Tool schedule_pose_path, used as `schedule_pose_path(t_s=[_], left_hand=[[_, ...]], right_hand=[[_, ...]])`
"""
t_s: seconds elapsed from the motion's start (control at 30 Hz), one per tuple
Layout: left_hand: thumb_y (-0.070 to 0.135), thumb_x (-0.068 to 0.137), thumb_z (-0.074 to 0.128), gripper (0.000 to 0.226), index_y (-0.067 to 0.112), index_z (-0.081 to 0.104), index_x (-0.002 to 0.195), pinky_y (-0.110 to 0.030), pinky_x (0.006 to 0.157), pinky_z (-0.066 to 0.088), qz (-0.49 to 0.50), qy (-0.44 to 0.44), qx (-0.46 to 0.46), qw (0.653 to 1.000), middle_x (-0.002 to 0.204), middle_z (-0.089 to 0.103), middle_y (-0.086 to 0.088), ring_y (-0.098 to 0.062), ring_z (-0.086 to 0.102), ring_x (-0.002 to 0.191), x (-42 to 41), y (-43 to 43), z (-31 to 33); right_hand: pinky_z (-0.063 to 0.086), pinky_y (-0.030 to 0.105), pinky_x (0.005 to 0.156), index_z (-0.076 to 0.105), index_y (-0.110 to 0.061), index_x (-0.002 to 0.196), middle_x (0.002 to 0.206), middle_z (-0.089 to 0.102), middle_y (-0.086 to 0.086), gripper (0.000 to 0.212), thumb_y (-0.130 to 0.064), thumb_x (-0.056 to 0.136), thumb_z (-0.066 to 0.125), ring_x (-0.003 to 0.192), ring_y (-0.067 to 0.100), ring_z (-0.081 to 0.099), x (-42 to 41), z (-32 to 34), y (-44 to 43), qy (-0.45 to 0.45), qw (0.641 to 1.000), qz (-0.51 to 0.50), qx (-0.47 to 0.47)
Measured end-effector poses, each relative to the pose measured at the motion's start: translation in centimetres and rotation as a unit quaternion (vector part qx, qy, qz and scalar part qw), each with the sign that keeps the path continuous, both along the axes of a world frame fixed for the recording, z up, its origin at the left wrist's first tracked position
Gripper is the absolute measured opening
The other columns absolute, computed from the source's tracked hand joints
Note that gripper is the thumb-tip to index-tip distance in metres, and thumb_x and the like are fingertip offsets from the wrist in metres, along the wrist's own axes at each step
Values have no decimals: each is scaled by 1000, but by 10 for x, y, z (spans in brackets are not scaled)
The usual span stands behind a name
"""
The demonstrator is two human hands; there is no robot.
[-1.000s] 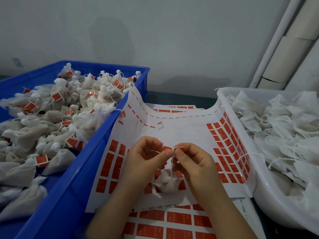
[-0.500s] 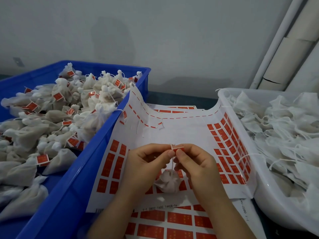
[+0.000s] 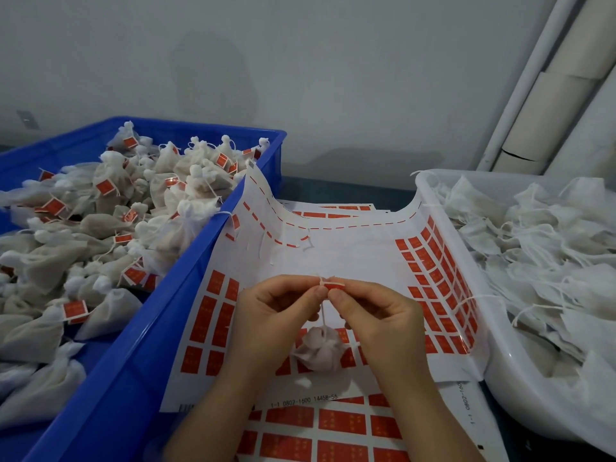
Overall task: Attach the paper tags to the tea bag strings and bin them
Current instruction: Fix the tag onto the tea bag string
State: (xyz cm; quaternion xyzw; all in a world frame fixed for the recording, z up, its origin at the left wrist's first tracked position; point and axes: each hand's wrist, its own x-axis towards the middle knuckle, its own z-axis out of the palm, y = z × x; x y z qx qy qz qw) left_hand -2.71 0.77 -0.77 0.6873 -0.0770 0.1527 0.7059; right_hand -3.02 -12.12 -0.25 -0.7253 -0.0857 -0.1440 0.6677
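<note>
My left hand (image 3: 273, 315) and my right hand (image 3: 376, 318) meet fingertip to fingertip over the sticker sheet. Together they pinch a small red paper tag (image 3: 333, 286) folded around the white string (image 3: 322, 315) of a tea bag (image 3: 318, 350). The tea bag hangs by that string just below my fingers, touching the sheet. The sheet of red tags (image 3: 333, 258) curves up between the two bins, with many tags peeled from its middle.
A blue bin (image 3: 140, 331) on the left holds several tagged tea bags. A white tub (image 3: 493, 348) on the right is full of untagged bags with loose strings. More tag sheets (image 3: 320, 431) lie under my wrists. A grey wall and white pipes stand behind.
The tag was open between my fingertips a second ago; now it is folded shut over the string. My hands rose slightly and the tea bag lifted with them.
</note>
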Motion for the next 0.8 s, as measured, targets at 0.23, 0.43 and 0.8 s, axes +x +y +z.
schedule_pose_path(t_s=[0.23, 0.43, 0.8], left_hand=[[31, 65, 64, 16, 24, 70, 79, -14, 56, 52, -5, 3, -1, 1000, 65, 70, 8, -8, 66, 59, 0, 1, 1], [32, 65, 64, 20, 21, 70, 81, -17, 58, 53, -8, 9, -1, 1000, 66, 70, 7, -10, 66, 61, 0, 1, 0], [34, 66, 62, 24, 17, 69, 82, -18, 60, 53, -25, 13, 6, 1000, 64, 68, 6, -10, 64, 60, 1, 1, 0]], right_hand=[[50, 11, 55, 67, -34, 73, 72, 69, -21, 12, -38, 62, 68, 73, 1, 66, 1, 0, -1, 9, 1000, -23, 17], [51, 11, 57, 66, -31, 74, 72, 69, -18, 7, -33, 68, 69, 72, 2, 65, 2, -1, -1, 18, 999, -22, 17], [51, 12, 57, 66, -28, 74, 70, 69, -16, 6, -26, 72, 71, 67, 4, 65, 2, -1, -2, 27, 999, -23, 9]])
